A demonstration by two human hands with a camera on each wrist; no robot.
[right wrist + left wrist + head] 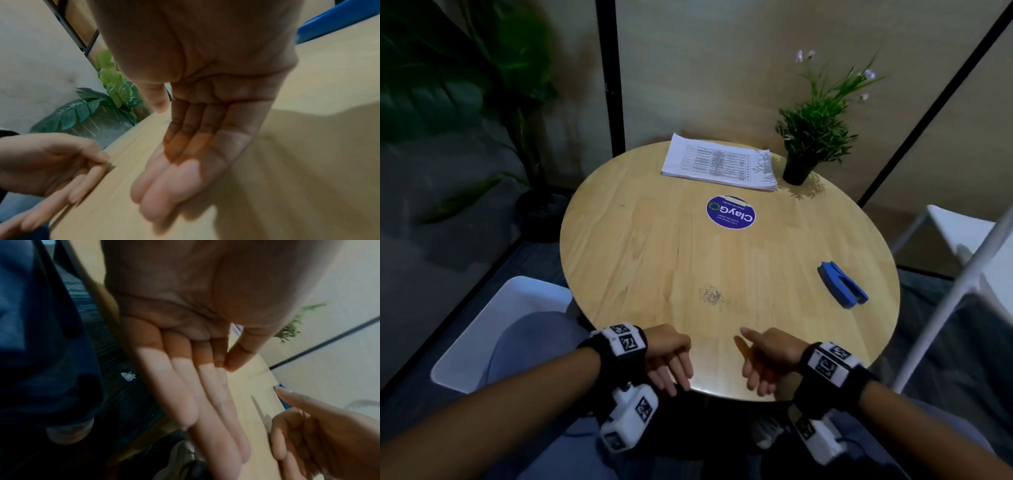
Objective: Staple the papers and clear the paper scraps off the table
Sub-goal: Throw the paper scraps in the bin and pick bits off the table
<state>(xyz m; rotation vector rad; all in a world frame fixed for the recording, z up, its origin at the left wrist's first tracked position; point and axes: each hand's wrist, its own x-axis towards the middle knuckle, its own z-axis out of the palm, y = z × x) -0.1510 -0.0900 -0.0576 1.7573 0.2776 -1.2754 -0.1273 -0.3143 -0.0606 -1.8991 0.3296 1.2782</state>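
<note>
A stack of printed papers (pixel 719 165) lies at the far side of the round wooden table (pixel 640 253). A blue stapler (pixel 842 284) rests near the right edge. A small pile of loose staples (pixel 711 294) sits in the near middle. My left hand (pixel 671 363) hovers at the near table edge, fingers straight and together, palm empty (pixel 205 402). My right hand (pixel 763 359) is beside it over the table, fingers extended, thumb out, holding nothing (pixel 174 170). A white paper scrap (pixel 127 375) lies on the dark floor below.
A small potted plant (pixel 804 150) stands at the back right next to the papers. A round blue sticker (pixel 730 212) marks the table's centre. White chairs stand at the left (pixel 493 329) and right (pixel 969 246). A large leafy plant (pixel 482 89) fills the left corner.
</note>
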